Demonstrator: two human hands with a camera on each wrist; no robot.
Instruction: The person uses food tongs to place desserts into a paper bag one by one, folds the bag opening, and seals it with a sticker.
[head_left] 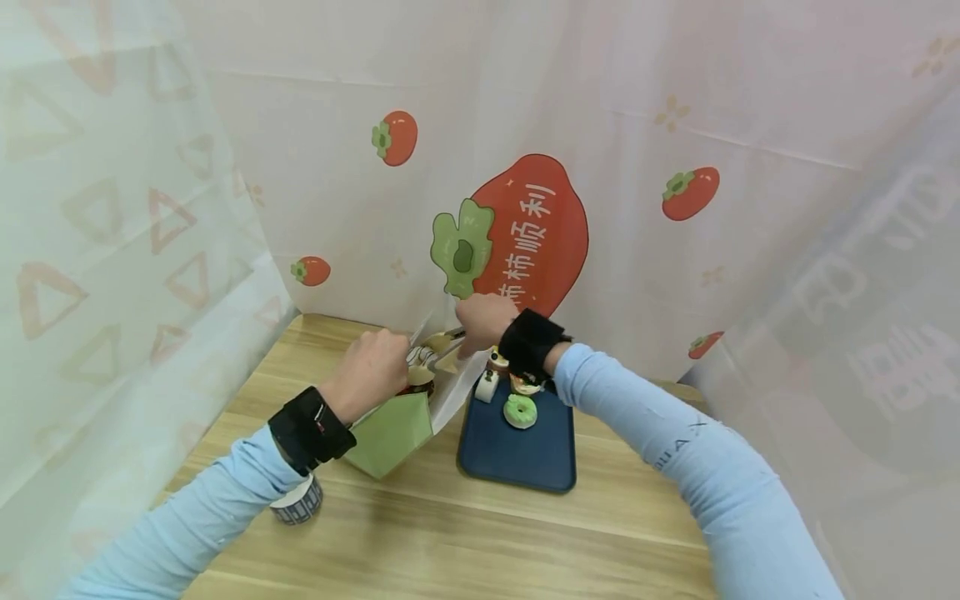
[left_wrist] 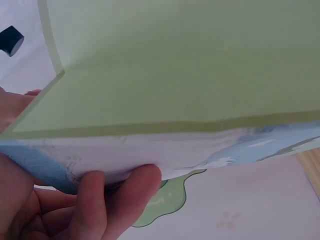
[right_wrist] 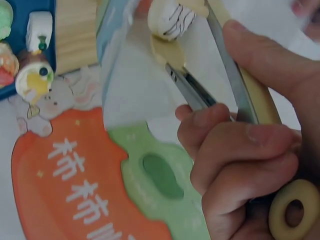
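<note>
In the head view my left hand (head_left: 375,372) holds the side of a paper bag (head_left: 392,433) with a green face, tilted on the table. The left wrist view shows curled fingers (left_wrist: 135,190) against the bag's wall. My right hand (head_left: 486,320) grips metal tongs (right_wrist: 227,60) with cream-coloured tips, reaching into the bag's open mouth. Between the tips, in the right wrist view, is a white toy pastry (right_wrist: 169,21) with dark stripes; whether both tips touch it I cannot tell. Other food pieces inside the bag are partly hidden by my left hand.
Right of the bag lies a dark blue tray (head_left: 517,471) with a green doughnut (head_left: 520,412), a white roll (head_left: 487,386) and other small pastries. A patterned roll of tape (head_left: 298,502) sits beside my left sleeve. A printed curtain (head_left: 637,275) hangs behind the wooden table (head_left: 420,542).
</note>
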